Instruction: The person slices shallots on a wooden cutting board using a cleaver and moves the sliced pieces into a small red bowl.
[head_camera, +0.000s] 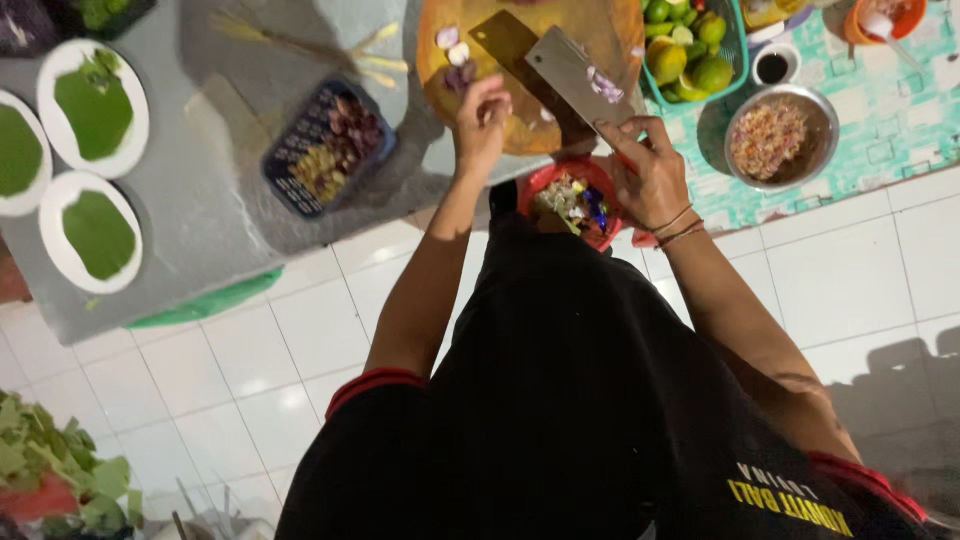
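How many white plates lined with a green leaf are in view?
3, all on the grey counter at the left: one at the top, one cut by the left edge, one below them. More may lie outside the picture.

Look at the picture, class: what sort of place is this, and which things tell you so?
Most likely a kitchen or food stall where food is being prepared. A cleaver lies over a round wooden board with cut shallots, a basket of limes stands beside it, and leaf-lined plates wait on the counter.

Tiled floor, grey surface

You stand on glossy white floor tiles (250, 370); the grey surface (200, 130) meets a turquoise patterned cloth (900, 110) under dim light.
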